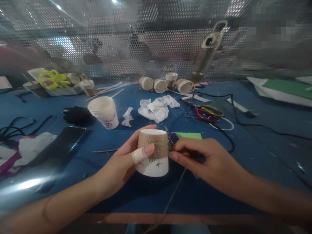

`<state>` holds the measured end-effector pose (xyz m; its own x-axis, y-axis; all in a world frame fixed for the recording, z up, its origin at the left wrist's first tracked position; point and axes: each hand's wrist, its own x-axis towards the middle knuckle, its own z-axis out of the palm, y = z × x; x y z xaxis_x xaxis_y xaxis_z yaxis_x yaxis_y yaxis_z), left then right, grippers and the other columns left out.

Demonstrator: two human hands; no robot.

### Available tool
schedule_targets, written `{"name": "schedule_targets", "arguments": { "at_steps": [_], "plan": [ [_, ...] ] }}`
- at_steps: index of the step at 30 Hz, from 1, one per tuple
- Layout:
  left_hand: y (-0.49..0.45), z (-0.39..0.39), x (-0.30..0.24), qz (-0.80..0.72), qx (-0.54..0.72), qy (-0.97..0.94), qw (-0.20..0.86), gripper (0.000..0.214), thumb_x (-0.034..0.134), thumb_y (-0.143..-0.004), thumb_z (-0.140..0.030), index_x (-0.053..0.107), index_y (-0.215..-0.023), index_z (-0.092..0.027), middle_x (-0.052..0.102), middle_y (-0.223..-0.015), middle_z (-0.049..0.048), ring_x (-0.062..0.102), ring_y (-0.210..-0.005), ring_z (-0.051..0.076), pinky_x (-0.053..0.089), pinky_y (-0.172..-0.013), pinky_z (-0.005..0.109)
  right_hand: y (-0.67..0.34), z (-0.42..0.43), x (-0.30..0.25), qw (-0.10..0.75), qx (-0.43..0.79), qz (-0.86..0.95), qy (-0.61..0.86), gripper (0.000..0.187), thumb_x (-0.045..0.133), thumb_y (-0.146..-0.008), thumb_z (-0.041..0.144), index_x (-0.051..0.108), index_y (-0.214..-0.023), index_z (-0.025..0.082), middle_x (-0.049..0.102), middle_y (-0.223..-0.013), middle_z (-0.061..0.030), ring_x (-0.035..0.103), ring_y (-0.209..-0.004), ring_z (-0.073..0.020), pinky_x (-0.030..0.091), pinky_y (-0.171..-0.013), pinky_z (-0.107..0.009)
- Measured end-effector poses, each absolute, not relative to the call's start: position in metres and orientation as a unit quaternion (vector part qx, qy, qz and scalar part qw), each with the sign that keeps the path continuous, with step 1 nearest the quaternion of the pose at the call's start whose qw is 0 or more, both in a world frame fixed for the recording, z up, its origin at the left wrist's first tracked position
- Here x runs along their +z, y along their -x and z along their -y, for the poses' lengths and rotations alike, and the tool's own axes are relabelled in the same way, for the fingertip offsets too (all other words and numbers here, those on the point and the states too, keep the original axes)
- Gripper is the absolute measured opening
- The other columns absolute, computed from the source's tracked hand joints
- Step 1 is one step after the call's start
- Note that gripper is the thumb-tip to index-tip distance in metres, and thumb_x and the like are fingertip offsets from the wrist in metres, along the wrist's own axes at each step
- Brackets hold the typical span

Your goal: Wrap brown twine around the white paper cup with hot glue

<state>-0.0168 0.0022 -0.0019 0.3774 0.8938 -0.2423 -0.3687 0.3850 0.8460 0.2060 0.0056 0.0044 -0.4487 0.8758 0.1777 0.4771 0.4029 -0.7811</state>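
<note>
My left hand (126,159) is wrapped round an upside-down white paper cup (153,162); its upper half is wound with brown twine, and a plaster covers the thumb. My right hand (207,162) pinches a dark, narrow tool (173,138) against the cup's right side. A strand of twine (174,191) trails from under this hand toward the table's near edge. A green paper piece (188,135) lies just behind the right hand.
On the blue table (146,195): a stack of white cups (104,112), a black phone (57,146), crumpled white lace (156,109), red and yellow scissors (208,113), black cables (243,125), several twine-wrapped cups (168,84) at the back, a tray with yellow scissors (52,79). A perforated metal screen stands behind.
</note>
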Motion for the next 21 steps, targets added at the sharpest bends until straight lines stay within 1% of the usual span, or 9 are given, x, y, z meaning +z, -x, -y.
{"name": "schedule_targets", "arguments": {
  "at_steps": [3,5,7,9,11,12,14,17,21],
  "plan": [
    [0.020,-0.005,0.000,-0.380,0.425,-0.373,0.733,0.053,0.088,-0.079,-0.041,0.073,-0.130,-0.034,0.079,-0.125,0.0002,0.070,-0.112,0.021,0.054,-0.089,0.028,-0.209,-0.008,0.008,0.315,0.292,0.807,0.406,0.022,0.063,-0.099,0.028,0.067,-0.078,0.023,0.058,-0.063,0.0071,0.049,-0.055,-0.0082,0.037,-0.051,-0.022],
    [0.022,-0.007,0.001,-0.392,0.431,-0.372,0.723,0.057,0.087,-0.079,-0.043,0.071,-0.133,-0.033,0.078,-0.129,0.0017,0.069,-0.117,0.024,0.054,-0.092,0.030,-0.214,-0.010,0.010,0.330,0.246,0.825,0.387,0.016,0.061,-0.100,0.025,0.072,-0.089,0.024,0.068,-0.077,0.0042,0.059,-0.064,-0.0095,0.044,-0.058,-0.022],
    [0.025,-0.009,0.002,-0.402,0.440,-0.364,0.716,0.056,0.086,-0.080,-0.045,0.072,-0.132,-0.030,0.079,-0.127,0.0024,0.070,-0.114,0.024,0.053,-0.090,0.029,-0.224,-0.012,0.009,0.334,0.191,0.841,0.381,0.017,0.056,-0.102,0.023,0.074,-0.101,0.025,0.073,-0.095,0.0001,0.067,-0.076,-0.0122,0.049,-0.063,-0.024],
    [0.026,-0.011,0.003,-0.398,0.447,-0.365,0.713,0.050,0.083,-0.082,-0.048,0.074,-0.128,-0.028,0.080,-0.120,0.0030,0.071,-0.108,0.023,0.053,-0.087,0.028,-0.237,-0.015,0.005,0.312,0.117,0.859,0.388,0.023,0.050,-0.101,0.017,0.071,-0.109,0.024,0.073,-0.104,-0.0035,0.070,-0.082,-0.0147,0.052,-0.066,-0.027],
    [0.025,-0.011,0.003,-0.386,0.448,-0.370,0.716,0.046,0.081,-0.083,-0.049,0.077,-0.123,-0.027,0.081,-0.112,0.0035,0.072,-0.103,0.023,0.053,-0.087,0.030,-0.251,-0.017,-0.002,0.263,0.051,0.876,0.400,0.027,0.051,-0.097,0.017,0.068,-0.117,0.020,0.072,-0.117,-0.0094,0.071,-0.102,-0.0230,0.057,-0.086,-0.038],
    [0.025,-0.011,0.003,-0.380,0.448,-0.372,0.719,0.044,0.082,-0.083,-0.049,0.078,-0.119,-0.026,0.081,-0.108,0.0035,0.073,-0.100,0.023,0.053,-0.087,0.030,-0.258,-0.017,-0.005,0.228,0.034,0.881,0.412,0.035,0.052,-0.095,0.017,0.065,-0.127,0.020,0.070,-0.126,-0.0117,0.069,-0.115,-0.0276,0.057,-0.095,-0.045],
    [0.023,-0.011,0.003,-0.376,0.445,-0.373,0.722,0.040,0.083,-0.081,-0.049,0.080,-0.112,-0.024,0.081,-0.102,0.0037,0.073,-0.095,0.022,0.053,-0.085,0.029,-0.268,-0.017,-0.011,0.178,0.013,0.889,0.421,0.047,0.051,-0.093,0.018,0.057,-0.140,0.020,0.066,-0.138,-0.0139,0.064,-0.127,-0.0323,0.054,-0.103,-0.055],
    [0.023,-0.011,0.003,-0.382,0.443,-0.371,0.721,0.042,0.083,-0.080,-0.051,0.080,-0.112,-0.024,0.081,-0.103,0.0039,0.072,-0.095,0.021,0.052,-0.083,0.028,-0.273,-0.014,-0.013,0.135,0.027,0.893,0.429,0.052,0.049,-0.092,0.017,0.054,-0.143,0.021,0.068,-0.136,-0.0130,0.066,-0.124,-0.0320,0.058,-0.100,-0.056],
    [0.024,-0.011,0.002,-0.386,0.444,-0.375,0.717,0.043,0.082,-0.081,-0.051,0.080,-0.115,-0.024,0.081,-0.107,0.0043,0.072,-0.097,0.022,0.052,-0.084,0.029,-0.268,-0.011,-0.008,0.104,0.030,0.900,0.422,0.047,0.049,-0.087,0.015,0.061,-0.132,0.018,0.071,-0.126,-0.0142,0.070,-0.113,-0.0322,0.062,-0.091,-0.054]
  ]
}}
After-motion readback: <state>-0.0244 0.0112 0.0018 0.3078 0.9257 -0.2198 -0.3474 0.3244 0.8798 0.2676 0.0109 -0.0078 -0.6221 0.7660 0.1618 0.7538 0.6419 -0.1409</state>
